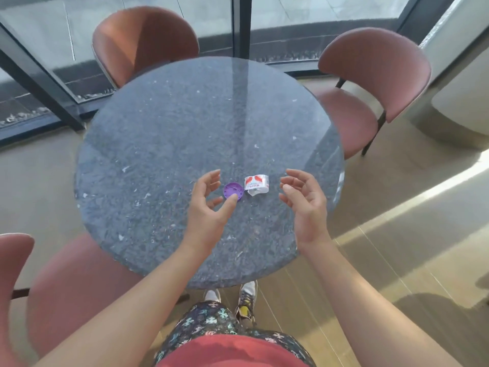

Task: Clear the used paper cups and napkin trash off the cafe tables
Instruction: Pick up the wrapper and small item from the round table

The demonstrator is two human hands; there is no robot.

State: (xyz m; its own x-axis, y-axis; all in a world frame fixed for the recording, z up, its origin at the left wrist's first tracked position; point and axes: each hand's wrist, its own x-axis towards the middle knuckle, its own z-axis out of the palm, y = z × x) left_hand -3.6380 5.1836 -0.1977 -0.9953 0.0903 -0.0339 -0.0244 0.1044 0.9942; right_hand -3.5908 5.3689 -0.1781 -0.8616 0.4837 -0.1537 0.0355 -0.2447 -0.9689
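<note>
On the round dark stone table (164,144) lie a small purple plastic lid (232,190) and, just right of it, a crumpled white and red wrapper (256,185). My left hand (209,207) hovers at the lid's left with loosely curved fingers; its thumb tip overlaps the lid's near edge, and whether it touches is unclear. My right hand (304,200) hangs to the right of the wrapper, palm turned inward, fingers relaxed, a small gap apart from it. Neither hand holds anything.
Pink upholstered chairs stand around the table: one at the back left (143,41), one at the right (370,88), one at the near left (76,292). Glass window walls with dark frames (240,25) run behind. Wooden floor (397,247) lies to the right.
</note>
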